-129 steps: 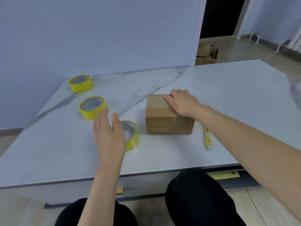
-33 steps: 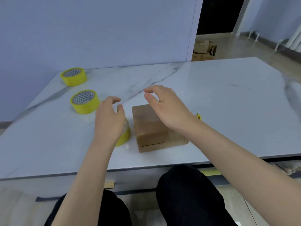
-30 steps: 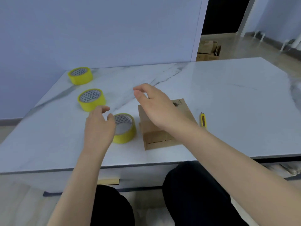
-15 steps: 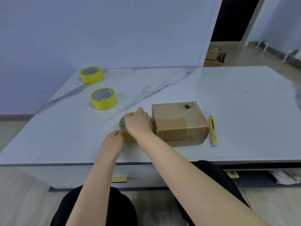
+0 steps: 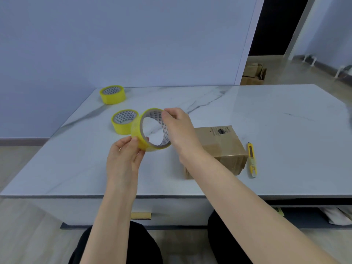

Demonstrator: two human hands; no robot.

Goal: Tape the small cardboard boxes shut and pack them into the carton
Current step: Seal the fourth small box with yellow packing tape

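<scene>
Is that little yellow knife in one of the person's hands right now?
No, the yellow knife lies on the table beside the cardboard box, while the left hand and the right hand hold a tape roll.

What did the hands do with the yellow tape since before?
The right hand let go of the cardboard box and, with the left hand, gripped the nearest tape roll and lifted it off the table, tipped on edge. The other two rolls and the cutter stayed put.

On the table [image 5: 285,115], the cardboard box [image 5: 219,143] has the utility knife [image 5: 251,159] at its 3 o'clock, the near tape roll [image 5: 122,122] at 10 o'clock, the far tape roll [image 5: 112,94] behind that.
</scene>
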